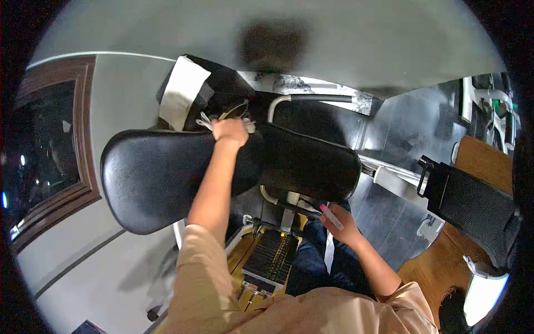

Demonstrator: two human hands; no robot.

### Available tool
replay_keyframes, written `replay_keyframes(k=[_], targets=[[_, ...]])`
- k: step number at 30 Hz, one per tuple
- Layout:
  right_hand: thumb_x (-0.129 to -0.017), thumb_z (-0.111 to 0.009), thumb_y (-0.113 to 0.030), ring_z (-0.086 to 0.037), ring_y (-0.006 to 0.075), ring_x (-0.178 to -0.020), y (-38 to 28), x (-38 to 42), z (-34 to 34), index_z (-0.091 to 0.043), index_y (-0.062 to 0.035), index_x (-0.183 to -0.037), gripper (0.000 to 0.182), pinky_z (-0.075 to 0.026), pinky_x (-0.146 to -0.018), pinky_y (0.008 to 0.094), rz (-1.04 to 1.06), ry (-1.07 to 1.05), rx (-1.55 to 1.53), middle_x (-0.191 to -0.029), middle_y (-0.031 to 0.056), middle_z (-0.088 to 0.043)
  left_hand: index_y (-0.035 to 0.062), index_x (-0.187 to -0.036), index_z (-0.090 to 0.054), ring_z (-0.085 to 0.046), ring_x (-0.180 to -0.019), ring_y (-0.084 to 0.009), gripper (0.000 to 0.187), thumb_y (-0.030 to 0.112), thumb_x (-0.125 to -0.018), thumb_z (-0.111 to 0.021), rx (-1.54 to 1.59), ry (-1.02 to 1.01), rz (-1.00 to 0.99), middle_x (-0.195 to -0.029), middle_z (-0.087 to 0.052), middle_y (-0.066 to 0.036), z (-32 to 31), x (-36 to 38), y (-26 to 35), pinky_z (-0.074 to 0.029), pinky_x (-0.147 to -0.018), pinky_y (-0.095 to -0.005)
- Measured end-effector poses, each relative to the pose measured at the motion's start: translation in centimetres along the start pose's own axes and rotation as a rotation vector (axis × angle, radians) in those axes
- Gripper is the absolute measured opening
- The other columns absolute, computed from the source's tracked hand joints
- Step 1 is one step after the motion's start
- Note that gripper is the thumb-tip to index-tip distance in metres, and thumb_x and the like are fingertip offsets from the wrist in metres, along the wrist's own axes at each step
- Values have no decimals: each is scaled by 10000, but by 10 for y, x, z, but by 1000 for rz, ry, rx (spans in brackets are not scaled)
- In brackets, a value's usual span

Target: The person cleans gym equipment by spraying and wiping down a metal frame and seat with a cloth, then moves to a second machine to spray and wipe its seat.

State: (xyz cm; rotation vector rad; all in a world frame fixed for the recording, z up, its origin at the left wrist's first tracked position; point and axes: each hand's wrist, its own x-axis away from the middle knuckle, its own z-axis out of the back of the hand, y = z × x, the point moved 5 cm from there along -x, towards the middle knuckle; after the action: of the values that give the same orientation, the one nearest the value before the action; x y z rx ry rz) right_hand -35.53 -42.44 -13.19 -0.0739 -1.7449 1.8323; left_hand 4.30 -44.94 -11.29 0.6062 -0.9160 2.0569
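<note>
A large black padded cushion (pixel 167 178) of a gym machine fills the middle of the view. My left hand (pixel 230 133) reaches over its top edge, fingers closed around a bunch of thin white and metal loops (pixel 207 121); what they belong to is unclear. Lower right, my right hand (pixel 340 222) holds a small white tube with a pink tip (pixel 331 216) above my lap in dark jeans (pixel 311 261). A second black pad (pixel 311 164) adjoins the cushion on the right.
A weight stack of dark plates (pixel 271 257) sits below the cushion between white frame bars. A white cloth (pixel 181 92) drapes over a black pad behind. A brown-framed window (pixel 50 150) is at left. A black mesh seat (pixel 473 206) stands on the wooden floor at right.
</note>
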Motion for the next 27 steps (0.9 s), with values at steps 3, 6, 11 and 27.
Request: replay_keyframes(k=[3,6,11,27], targets=[[-827,-664,-165,-608,340,-753,-1,5,20,-594,-39,-872,151,-477,-652,403,-174,18,-1,-799,151,-592,103,-1177,-659,-588,-1155,-255,343,212,-896,-494,64,47,-51,-1187,-663,-80,-44,-32,54,-353,-990,-444],[-819,-665,-154,-612,335,-721,15,16,38,-597,-30,-865,149,-479,-646,395,-230,78,64,-780,156,-601,102,-1238,-612,-552,-1188,-260,394,236,-872,-549,-51,-134,-279,-1249,-615,-114,-86,-25,114,-300,-1040,-422],[-816,-678,-164,-617,366,-714,22,22,61,-599,-22,-843,164,-483,-641,412,-254,151,40,-768,171,-597,36,-1184,-605,-551,-1166,-340,368,156,-836,-593,460,87,-109,-1217,-610,-187,-160,28,134,-339,-1063,-457],[-850,-662,-175,-589,391,-726,14,0,6,-617,-11,-892,175,-463,-623,442,-100,141,156,-790,182,-591,38,-1347,-484,-558,-1113,-291,597,416,-902,-611,1996,-346,457,-1275,-572,-117,-560,175,83,-461,-919,-401]])
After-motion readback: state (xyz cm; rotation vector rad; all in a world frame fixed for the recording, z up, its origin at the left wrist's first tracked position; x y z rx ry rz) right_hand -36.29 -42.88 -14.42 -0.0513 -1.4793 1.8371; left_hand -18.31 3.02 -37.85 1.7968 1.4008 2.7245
